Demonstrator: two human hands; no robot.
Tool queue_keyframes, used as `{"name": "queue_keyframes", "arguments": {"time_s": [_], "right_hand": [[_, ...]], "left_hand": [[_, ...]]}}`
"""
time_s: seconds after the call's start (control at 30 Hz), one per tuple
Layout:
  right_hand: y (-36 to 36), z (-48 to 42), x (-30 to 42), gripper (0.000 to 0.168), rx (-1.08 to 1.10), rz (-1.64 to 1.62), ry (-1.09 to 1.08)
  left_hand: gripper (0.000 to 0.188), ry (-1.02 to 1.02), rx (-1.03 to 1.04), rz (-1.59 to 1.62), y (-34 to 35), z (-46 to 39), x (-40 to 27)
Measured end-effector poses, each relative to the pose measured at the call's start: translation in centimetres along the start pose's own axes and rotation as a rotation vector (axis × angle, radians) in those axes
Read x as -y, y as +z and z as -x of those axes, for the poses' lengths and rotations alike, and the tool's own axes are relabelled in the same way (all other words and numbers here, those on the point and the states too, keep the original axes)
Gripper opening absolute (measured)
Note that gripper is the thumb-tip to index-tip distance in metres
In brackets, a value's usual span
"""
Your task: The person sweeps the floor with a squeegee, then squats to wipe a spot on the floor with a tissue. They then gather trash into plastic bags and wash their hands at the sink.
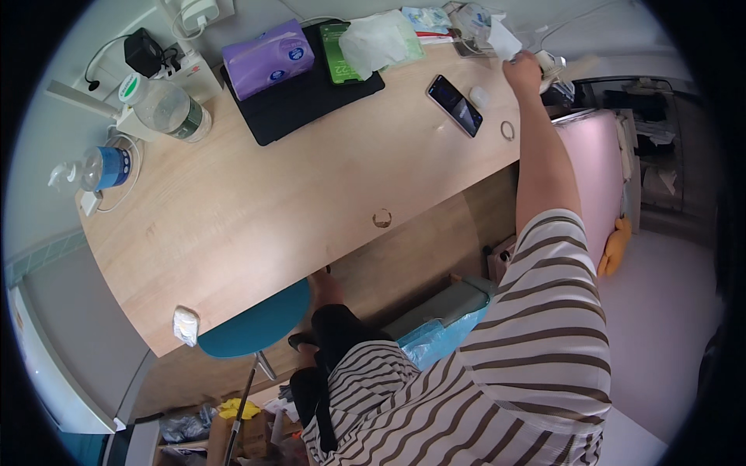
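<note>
My right hand [523,69] reaches to the far right corner of the wooden desk [280,192], its fingers closed on a piece of white paper [504,38]. Beyond it lies a clear plastic item [472,20] among small packets. Nearer than the hand are a dark-screened smartphone [456,106], a small white case [479,96] and a ring-shaped band [507,131], all flat on the desk. White and dark items [556,87] stand just right of the hand. My left hand is out of view.
A purple tissue pack [268,57] and a green-screened phone [336,55] rest on a black mat [303,110]. At the left stand a clear bottle [169,110] and a pump bottle [105,168]. A crumpled white packet [186,325] lies near the front edge, above a teal stool [256,323].
</note>
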State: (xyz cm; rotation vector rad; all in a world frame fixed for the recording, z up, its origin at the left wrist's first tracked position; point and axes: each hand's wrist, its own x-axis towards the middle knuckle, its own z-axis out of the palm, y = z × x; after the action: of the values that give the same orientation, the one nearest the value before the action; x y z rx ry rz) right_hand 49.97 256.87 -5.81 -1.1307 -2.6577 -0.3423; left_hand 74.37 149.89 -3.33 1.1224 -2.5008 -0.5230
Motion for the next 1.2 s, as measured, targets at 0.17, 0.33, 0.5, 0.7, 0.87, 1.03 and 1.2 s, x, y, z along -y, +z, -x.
{"name": "queue_keyframes", "arguments": {"time_s": [0.17, 0.33, 0.5, 0.7, 0.87, 1.03, 1.2], "right_hand": [[-1.4, 2.2, 3.1, 0.046, 0.286, 0.298, -0.057], [1.4, 0.2, 3.5, 0.046, 0.293, 0.442, -0.128], [4.0, -1.8, 1.9, 0.050, 0.062, 0.165, -0.160], [-0.1, -2.0, 0.3, 0.057, -0.130, -0.155, -0.024], [-3.3, 0.1, -0.6, 0.036, -0.617, -1.541, 0.440], [-10.2, 14.9, 13.8, 0.030, 0.066, -1.429, 0.240], [-14.5, 24.5, 25.1, 0.029, 0.951, -1.487, -0.089]], "left_hand": [[0.043, -0.021, -0.004, 0.008, -0.4, -0.5, 0.6], [0.043, -0.044, 0.009, -0.033, 0.5, 0.0, 0.3], [0.043, -0.060, 0.013, -0.054, 0.3, 0.2, 0.3], [0.043, -0.076, 0.024, -0.024, 0.4, -0.5, 0.3], [0.043, -0.090, 0.062, 0.020, 1.7, -0.8, 0.6], [0.043, -0.109, 0.005, 0.054, -2.2, -0.2, 2.5], [0.037, -0.295, -0.117, 0.104, -1.8, 1.3, 1.2]]}}
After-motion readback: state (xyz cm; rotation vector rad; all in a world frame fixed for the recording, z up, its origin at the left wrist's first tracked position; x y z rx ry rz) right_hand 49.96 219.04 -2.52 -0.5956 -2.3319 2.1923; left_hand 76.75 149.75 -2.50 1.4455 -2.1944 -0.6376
